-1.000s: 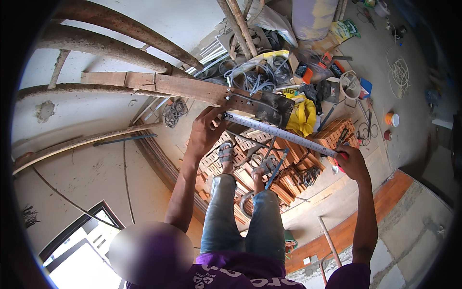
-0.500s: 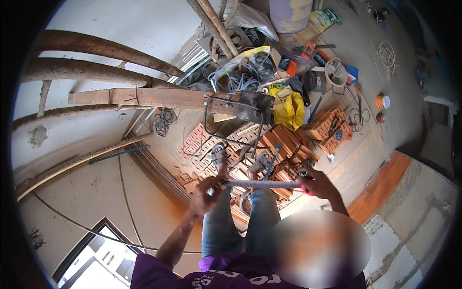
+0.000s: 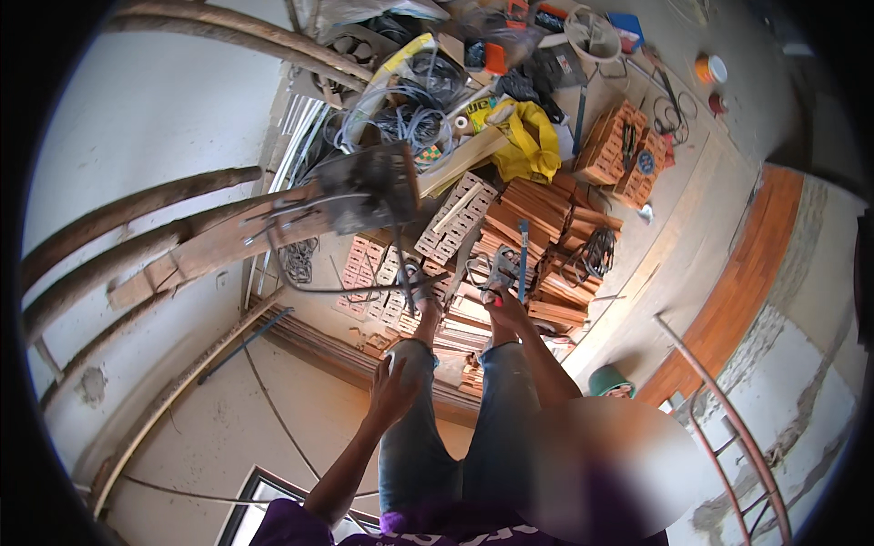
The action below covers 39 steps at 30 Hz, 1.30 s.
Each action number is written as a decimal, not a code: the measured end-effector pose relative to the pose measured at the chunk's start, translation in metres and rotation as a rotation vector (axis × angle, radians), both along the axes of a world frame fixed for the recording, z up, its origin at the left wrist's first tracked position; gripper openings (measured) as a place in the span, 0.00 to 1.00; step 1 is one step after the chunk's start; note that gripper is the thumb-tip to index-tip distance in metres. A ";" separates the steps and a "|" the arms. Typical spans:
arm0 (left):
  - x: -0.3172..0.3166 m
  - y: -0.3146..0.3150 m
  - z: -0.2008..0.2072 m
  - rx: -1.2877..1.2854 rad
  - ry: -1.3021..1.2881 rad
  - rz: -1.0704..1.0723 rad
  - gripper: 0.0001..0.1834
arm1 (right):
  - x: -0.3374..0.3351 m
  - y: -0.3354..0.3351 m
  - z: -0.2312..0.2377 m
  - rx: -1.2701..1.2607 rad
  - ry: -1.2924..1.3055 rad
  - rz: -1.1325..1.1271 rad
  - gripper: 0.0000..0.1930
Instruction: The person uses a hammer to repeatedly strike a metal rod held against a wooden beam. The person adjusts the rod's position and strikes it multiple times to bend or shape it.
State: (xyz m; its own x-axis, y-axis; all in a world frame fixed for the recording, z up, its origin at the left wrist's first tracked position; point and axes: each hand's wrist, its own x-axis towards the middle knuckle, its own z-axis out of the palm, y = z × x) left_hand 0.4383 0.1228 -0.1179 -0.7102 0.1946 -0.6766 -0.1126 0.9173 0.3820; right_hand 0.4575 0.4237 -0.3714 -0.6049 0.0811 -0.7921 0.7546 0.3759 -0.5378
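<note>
My left hand [image 3: 391, 393] lies against my left knee with its fingers stretched out and nothing in it. My right hand [image 3: 508, 310] is lowered in front of my right shin, closed around a tape measure [image 3: 493, 300]. Only a small red and black part of its case shows, and no drawn-out blade is visible. My sandaled feet stand among hollow clay bricks [image 3: 455, 217] and stacked terracotta pieces [image 3: 521, 217]. Beside my right foot a blue bar [image 3: 523, 259] stands at a steep slant.
A wooden beam [image 3: 200, 259] with a dark metal block [image 3: 369, 187] and bent bar juts in from the left. Farther off lie a yellow bag [image 3: 528, 141], clear tubing [image 3: 410, 114] and a brick pile [image 3: 619, 146]. A green bucket [image 3: 608, 380] and rusty metal frame [image 3: 719, 382] are at right.
The blade stretched between my hands is no longer visible. My left hand has come down to my knee; my right has moved left and forward with the tape measure. The view has shifted.
</note>
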 end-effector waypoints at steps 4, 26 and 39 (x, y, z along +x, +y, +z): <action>0.024 -0.030 -0.046 -0.077 -0.201 -0.251 0.30 | -0.015 -0.038 -0.127 0.260 -0.134 0.193 0.33; -0.039 -0.005 -0.045 -0.352 -0.212 -0.442 0.27 | -0.072 -0.092 -0.196 0.845 0.455 -0.480 0.35; -0.018 -0.015 -0.049 -0.220 -0.156 -0.311 0.26 | 0.029 0.018 -0.126 0.531 0.174 -0.277 0.14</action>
